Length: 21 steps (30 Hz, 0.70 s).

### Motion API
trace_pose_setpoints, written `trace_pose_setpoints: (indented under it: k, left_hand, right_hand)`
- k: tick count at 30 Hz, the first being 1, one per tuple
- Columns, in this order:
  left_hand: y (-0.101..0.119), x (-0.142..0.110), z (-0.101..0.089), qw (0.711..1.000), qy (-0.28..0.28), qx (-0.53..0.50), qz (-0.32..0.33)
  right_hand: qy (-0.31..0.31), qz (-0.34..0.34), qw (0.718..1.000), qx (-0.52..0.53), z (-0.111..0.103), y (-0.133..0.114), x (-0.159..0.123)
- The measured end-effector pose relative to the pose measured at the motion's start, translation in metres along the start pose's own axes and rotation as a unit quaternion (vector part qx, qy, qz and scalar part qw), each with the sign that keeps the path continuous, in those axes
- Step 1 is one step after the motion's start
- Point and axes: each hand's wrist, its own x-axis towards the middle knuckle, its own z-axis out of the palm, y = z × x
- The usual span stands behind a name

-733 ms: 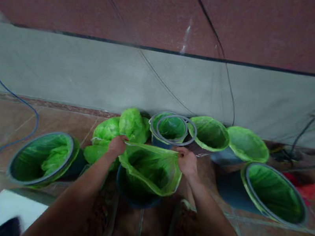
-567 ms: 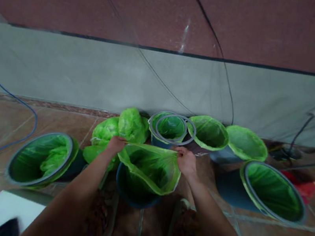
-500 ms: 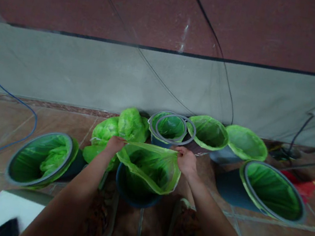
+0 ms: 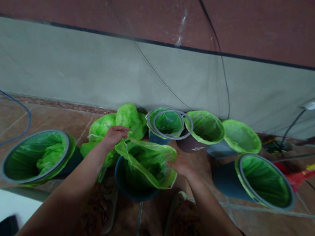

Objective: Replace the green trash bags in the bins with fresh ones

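Observation:
A green garbage bag (image 4: pixel 150 164) hangs with its mouth spread over a dark blue trash bin (image 4: pixel 135 195) between my feet. My left hand (image 4: pixel 115 135) is closed at the bag's left corner, its fingertips pinched together. Just beneath those fingertips, a thin pale string shows along the bag's edge. My right hand (image 4: pixel 179 165) is at the right side of the bag mouth, its fingers smeared by motion and partly over the plastic. I cannot tell whether it grips the bag.
Tied green bags (image 4: pixel 130 119) lie by the wall. Beside them stand lined bins (image 4: pixel 201 143) and loose grey rings (image 4: pixel 186 135). A ringed bin (image 4: pixel 64 159) stands left, another (image 4: pixel 225 180) right. A white box (image 4: pixel 12 206) sits front left, and a blue cable (image 4: pixel 27 121) crosses the floor.
My right hand has dropped lower along the bag's right edge, and that side of the rim is less taut. My left hand has risen slightly. The view has shifted a little.

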Motion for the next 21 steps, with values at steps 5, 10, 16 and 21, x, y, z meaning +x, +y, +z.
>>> trace_pose_setpoints:
  k: [5, 10, 16, 21]
  left_hand:
    - [0.003, -0.011, 0.015, 0.989, -0.133, 0.059, 0.018]
    - [-0.004, -0.028, 0.045, 0.950, -0.199, 0.211, 0.115]
    - [-0.016, -0.029, 0.066, 0.873, -0.150, 0.412, 0.212]
    - [-0.018, -0.025, 0.066, 0.823, -0.169, 0.476, 0.259]
  right_hand:
    - [-0.039, 0.014, 0.998, 0.039, 0.000, -0.005, -0.004]
    - [0.004, -0.004, 0.995, 0.102, -0.005, -0.021, 0.002]
    - [-0.041, -0.079, 0.992, 0.085, -0.008, -0.036, -0.006]
    - [-0.074, -0.109, 0.986, 0.099, -0.009, -0.032, -0.007]
